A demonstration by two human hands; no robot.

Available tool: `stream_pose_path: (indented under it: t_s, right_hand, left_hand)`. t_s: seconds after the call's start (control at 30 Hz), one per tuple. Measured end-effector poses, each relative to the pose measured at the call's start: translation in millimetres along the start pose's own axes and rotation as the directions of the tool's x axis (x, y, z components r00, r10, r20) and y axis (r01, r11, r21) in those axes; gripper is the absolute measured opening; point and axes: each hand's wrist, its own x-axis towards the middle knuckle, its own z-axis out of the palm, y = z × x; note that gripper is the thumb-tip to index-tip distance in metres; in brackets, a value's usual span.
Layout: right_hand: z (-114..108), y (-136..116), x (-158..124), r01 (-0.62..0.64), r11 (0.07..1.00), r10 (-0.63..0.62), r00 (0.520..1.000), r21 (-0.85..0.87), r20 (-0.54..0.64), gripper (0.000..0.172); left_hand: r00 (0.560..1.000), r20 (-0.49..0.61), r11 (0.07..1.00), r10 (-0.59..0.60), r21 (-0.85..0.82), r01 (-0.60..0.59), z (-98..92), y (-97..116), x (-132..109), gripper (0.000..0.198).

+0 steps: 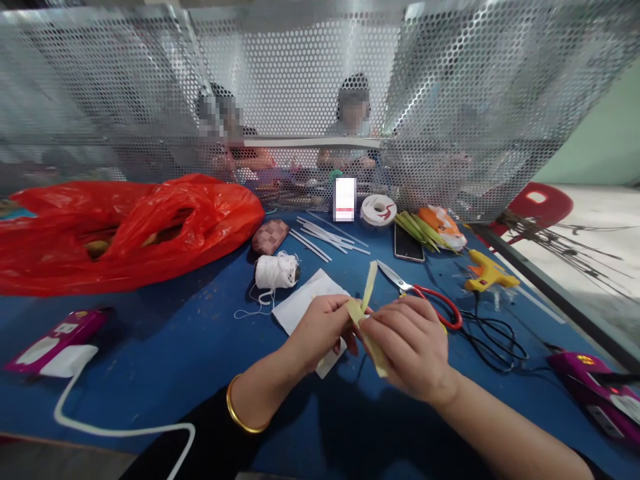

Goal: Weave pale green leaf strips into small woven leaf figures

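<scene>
Two bare hands meet above the near centre of the blue table (175,347), and both grip one pale yellow strip (369,283). The left hand (320,327) enters from the near left with the forearm angled up and to the right; a gold bangle (243,410) sits on the wrist above a black sleeve. Its fingers are curled, with the tips closed on a fold in the strip. The right hand (413,347) enters from the near right, back of the hand up, knuckles bent, fingers closed over the lower part of the strip. One end of the strip rises free above the hands; the other end projects below the right hand's fingers. The hands are just beside each other at the fold. The exact pinch of each thumb is hidden by the fingers, and the middle of the strip is covered by the right hand. A white sheet (300,303) lies on the table under the left hand, partly covered by it. A spool of white thread (276,271) stands just beyond the sheet. Red-handled scissors (425,297) lie just beyond the right hand, with part of the handle loops hidden behind it. A yellow glue gun (487,273) lies further right, and its black cord (493,340) coils near the right wrist. A red plastic bag (125,230) fills the far left; its contents are hard to make out. A perforated metal screen (450,100) closes the far side, and two people behind it show only dimly.
</scene>
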Motion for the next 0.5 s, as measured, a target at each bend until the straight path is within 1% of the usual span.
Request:
stream_pose_path:
  t_s: [0.1, 0.17, 0.27, 0.37, 0.43, 0.5]
  right_hand:
    - [0.0, 0.1, -4.0, 0.168, 0.978, -0.166, 0.986, -0.124, 0.027, 0.012]
    - [1.2, 1.8, -4.8, 0.217, 0.964, -0.212, 0.976, -0.154, 0.051, 0.014]
    - [3.7, 4.5, -4.5, 0.252, 0.955, -0.244, 0.967, -0.156, 0.072, 0.015]
    - [6.3, 7.1, -5.5, 0.28, 0.945, -0.268, 0.959, -0.169, 0.09, 0.017]
    - [8.8, 9.4, -7.8, 0.279, 0.941, -0.261, 0.959, -0.192, 0.115, 0.017]
    - [12.0, 12.1, -10.7, 0.272, 0.939, -0.249, 0.96, -0.21, 0.128, 0.015]
  left_hand:
    - [0.998, -0.029, 0.99, -0.048, -0.136, 0.043, -4.3, 3.5, 1.0, 0.023]
    - [0.997, -0.051, 0.975, -0.065, -0.215, 0.053, -6.5, 4.2, 2.6, 0.023]
    - [0.995, -0.056, 0.95, -0.083, -0.307, 0.062, -9.0, 3.6, 5.0, 0.024]
    - [0.995, -0.055, 0.932, -0.08, -0.358, 0.056, -10.9, 3.4, 5.9, 0.023]
    - [0.995, -0.065, 0.927, -0.077, -0.372, 0.048, -11.9, 3.8, 6.0, 0.024]
    - [0.995, -0.046, 0.913, -0.091, -0.403, 0.065, -13.1, 3.9, 6.7, 0.027]
